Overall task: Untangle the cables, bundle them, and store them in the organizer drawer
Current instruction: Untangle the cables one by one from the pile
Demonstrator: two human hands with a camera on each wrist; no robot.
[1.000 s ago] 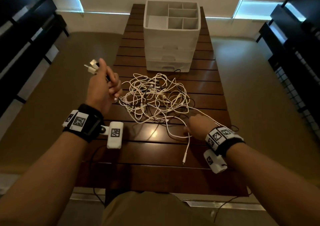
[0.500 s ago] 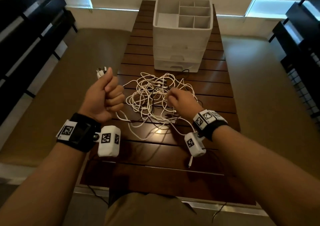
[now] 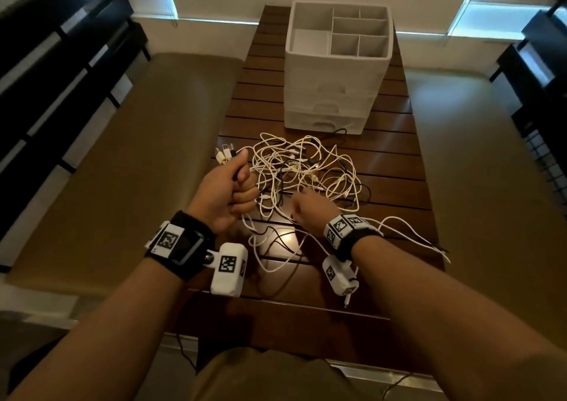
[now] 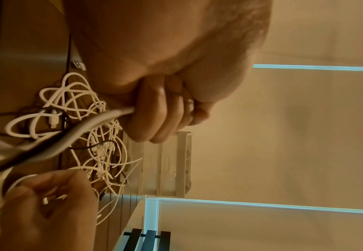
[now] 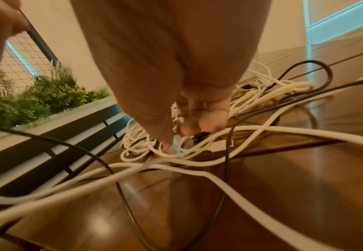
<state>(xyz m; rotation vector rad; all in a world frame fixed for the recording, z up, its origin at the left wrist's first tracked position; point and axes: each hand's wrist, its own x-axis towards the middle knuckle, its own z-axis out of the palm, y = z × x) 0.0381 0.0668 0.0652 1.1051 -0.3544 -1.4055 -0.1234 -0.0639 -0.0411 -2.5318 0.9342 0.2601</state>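
A tangle of white and black cables point(image 3: 306, 167) lies in the middle of the dark wooden table point(image 3: 392, 167). My left hand point(image 3: 242, 186) is a raised fist at the tangle's left edge. It grips several cable ends, and their plugs point(image 3: 224, 152) stick out above the thumb. The left wrist view shows the fingers point(image 4: 161, 115) curled round white and black strands. My right hand point(image 3: 299, 199) reaches down into the near side of the tangle. Its fingertips point(image 5: 199, 129) and thumb pinch strands by a black plug point(image 5: 200, 135). The white organizer point(image 3: 334, 72) stands behind, drawers closed.
A loose white cable point(image 3: 408, 228) trails to the table's right edge. Tan cushioned benches point(image 3: 138, 155) flank the table on both sides, with dark slatted frames beyond. A planter with green plants point(image 5: 36, 98) shows in the right wrist view.
My right hand left the near white cable end, went into the tangle, and now sits lower on its near side. The left fist kept its plugs and came closer to the tangle.
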